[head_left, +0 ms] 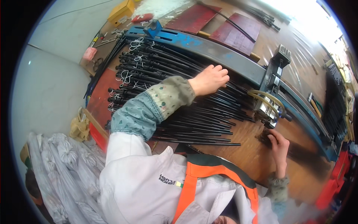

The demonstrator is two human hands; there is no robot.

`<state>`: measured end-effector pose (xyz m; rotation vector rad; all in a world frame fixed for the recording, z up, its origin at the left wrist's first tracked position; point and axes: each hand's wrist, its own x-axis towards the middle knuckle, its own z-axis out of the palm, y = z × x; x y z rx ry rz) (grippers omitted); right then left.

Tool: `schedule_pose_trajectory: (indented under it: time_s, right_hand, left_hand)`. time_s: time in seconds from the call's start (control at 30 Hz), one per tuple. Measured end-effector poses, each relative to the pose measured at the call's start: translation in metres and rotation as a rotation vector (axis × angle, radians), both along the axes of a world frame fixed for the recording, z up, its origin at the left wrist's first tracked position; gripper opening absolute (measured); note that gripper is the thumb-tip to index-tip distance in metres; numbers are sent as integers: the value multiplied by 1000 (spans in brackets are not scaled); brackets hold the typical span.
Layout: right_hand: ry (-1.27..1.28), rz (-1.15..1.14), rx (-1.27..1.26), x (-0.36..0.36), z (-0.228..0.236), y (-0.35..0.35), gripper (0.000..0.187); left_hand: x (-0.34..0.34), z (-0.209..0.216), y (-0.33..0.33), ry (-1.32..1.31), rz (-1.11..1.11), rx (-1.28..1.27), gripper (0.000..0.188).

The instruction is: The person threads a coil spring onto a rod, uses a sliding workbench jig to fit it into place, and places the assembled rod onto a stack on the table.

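Many thin black tapered rods (197,128) lie side by side on the wooden table, their thicker ends to the left with white cord loops (126,77). My left hand (210,79) reaches over the upper rods with its fingers curled closed; what is in them is hidden. To the right, my right hand (279,147) is bent with thumb and fingers drawn together. It is beside a clump of small dark bits (263,137) on the table, and whatever it pinches cannot be made out. Just above it stands a metal clamping device (266,112) with a yellowish hose.
A long blue-grey metal beam (227,59) crosses behind the rods and meets the device's frame. Dark red boards (238,31) lie beyond it. A yellow box (121,12) stands far left. Wrapped bundles (63,168) are at lower left, more black rods (333,104) at right.
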<state>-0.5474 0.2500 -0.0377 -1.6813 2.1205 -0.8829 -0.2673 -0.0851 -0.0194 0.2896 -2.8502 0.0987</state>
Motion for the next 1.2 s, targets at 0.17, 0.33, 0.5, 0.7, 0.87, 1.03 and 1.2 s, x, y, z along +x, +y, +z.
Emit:
schedule_pose_trajectory:
  time_s: [0.17,0.33,0.5,0.7,0.87,1.03,1.2]
  right_hand:
    - [-282,-216,36,0,14,13,20]
    - [-148,155,7,9,11,-10,27]
    - [-187,53,-110,8,7,20,27]
    - [-134,5,-204,17,9,51,43]
    - [303,155,-242,19,25,61,66]
    - [308,118,-436,1,25,77,59]
    - [-124,-75,-502,6,11,76,43]
  left_hand:
    - [32,19,1,-135,-233,226,19]
    - [21,47,70,-146,-278,202,26]
    - [-19,44,115,-34,-279,314,27]
    - [-41,64,134,-89,-357,331,27]
    - [-48,83,143,-234,-341,243,35]
    - [-74,106,153,-331,-298,257,38]
    - [-89,105,162,-324,-306,462,39]
